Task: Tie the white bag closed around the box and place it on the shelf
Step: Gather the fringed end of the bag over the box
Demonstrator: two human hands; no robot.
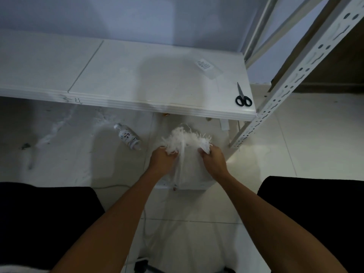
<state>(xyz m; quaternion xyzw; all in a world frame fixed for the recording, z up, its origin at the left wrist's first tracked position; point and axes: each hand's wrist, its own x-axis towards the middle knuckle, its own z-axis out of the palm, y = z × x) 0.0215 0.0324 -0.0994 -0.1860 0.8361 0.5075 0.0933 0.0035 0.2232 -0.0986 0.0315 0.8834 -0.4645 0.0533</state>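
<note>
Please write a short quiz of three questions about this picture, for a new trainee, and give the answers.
1. True or false: the scissors lie on the floor.
2. What does each hand hold? A) the bottle B) the frayed top of the white bag C) nothing
3. Where does the bottle lie?

Key:
1. False; they lie on the shelf, near its right front corner.
2. B; the left hand and right hand both grip it.
3. On its side on the floor, left of the bag.
</note>
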